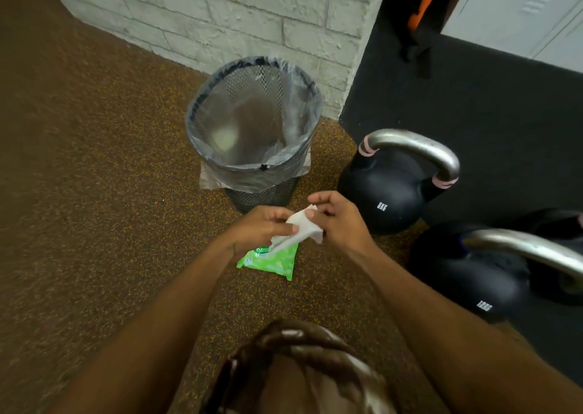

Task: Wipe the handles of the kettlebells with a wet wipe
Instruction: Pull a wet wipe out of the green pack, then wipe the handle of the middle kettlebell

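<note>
In the head view, a white wet wipe point(301, 229) is pinched by the left hand point(262, 227) and the right hand point(339, 221), just above the green wipe pack point(271, 260). It seems the wipe is being opened out, and no handle is wiped yet. Next, the silver handle point(419, 148) of the 8KG kettlebell point(383, 189), near on the right, should be wrapped and rubbed. A second kettlebell point(473, 274) is seen beside it. A mesh bin point(265, 194) is set on the speckled brown floor point(94, 192) by a white brick wall point(252, 12).
</note>
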A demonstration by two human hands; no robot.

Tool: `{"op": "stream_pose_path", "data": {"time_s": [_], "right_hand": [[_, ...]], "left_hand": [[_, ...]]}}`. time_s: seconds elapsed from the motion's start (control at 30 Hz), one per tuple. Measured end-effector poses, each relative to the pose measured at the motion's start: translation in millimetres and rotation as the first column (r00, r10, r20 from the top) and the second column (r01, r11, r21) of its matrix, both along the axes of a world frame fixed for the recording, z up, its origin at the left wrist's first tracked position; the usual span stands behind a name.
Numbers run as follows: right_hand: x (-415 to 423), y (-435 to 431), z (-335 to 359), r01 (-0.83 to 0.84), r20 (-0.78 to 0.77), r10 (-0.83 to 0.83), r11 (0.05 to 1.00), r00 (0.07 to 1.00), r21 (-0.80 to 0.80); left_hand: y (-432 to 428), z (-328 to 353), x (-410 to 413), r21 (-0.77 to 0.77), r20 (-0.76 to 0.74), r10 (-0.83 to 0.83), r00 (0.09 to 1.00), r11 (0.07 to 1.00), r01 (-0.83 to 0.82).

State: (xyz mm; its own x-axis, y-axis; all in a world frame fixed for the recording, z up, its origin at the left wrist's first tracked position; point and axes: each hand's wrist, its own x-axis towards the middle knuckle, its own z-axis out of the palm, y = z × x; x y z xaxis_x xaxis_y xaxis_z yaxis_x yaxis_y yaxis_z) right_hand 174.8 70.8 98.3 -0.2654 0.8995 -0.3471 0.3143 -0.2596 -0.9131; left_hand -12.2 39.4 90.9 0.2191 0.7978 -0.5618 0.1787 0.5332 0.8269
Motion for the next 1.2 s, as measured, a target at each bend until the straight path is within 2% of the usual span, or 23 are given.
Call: {"op": "stream_pose_path", "data": {"time_s": [0.17, 0.27, 0.37, 0.53, 0.73, 0.83, 0.93, 1.03, 1.13, 1.2], "right_hand": [[27, 5, 61, -0.06, -0.027, 0.058, 0.996, 0.998, -0.062], [41, -6, 97, -0.059, -0.119, 0.039, 0.984, 0.992, -0.169], [58, -23, 132, -0.064, -0.129, 0.037, 0.976, 0.991, -0.209], [95, -46, 177, 0.024, -0.249, -0.108, 0.948, 0.962, -0.318], [141, -52, 200, 0.122, -0.241, -0.188, 0.957, 0.952, -0.265], [163, -57, 210, 0.16, -0.207, -0.196, 0.971, 0.958, -0.179], [184, -62, 215, 0.22, -0.203, -0.235, 0.971, 0.95, -0.096], [215, -70, 215, 0.336, -0.26, -0.341, 0.94, 0.903, -0.064], [222, -71, 213, 0.379, -0.242, -0.381, 0.924, 0.892, -0.057], [232, -75, 212, 0.423, -0.27, -0.423, 0.904, 0.865, -0.061]], "left_hand": [[5, 52, 9, 0.06, -0.039, -0.012, 0.999, 0.998, 0.015], [1, 89, 19, 0.162, -0.079, 0.007, 0.997, 0.987, 0.006], [0, 125, 31, 0.245, -0.116, -0.018, 0.993, 0.968, 0.046], [2, 175, 73, 0.306, -0.163, -0.059, 0.985, 0.946, 0.108], [10, 224, 126, 0.347, -0.251, -0.117, 0.961, 0.916, 0.202], [10, 238, 147, 0.301, -0.279, -0.122, 0.953, 0.931, 0.208], [7, 248, 171, 0.187, -0.198, -0.083, 0.977, 0.975, 0.121], [-4, 255, 208, 0.116, -0.188, 0.039, 0.981, 0.993, -0.018], [-13, 250, 219, -0.065, -0.128, 0.185, 0.974, 0.979, -0.194], [-18, 249, 237, -0.166, -0.111, 0.161, 0.981, 0.97, -0.178]]}}
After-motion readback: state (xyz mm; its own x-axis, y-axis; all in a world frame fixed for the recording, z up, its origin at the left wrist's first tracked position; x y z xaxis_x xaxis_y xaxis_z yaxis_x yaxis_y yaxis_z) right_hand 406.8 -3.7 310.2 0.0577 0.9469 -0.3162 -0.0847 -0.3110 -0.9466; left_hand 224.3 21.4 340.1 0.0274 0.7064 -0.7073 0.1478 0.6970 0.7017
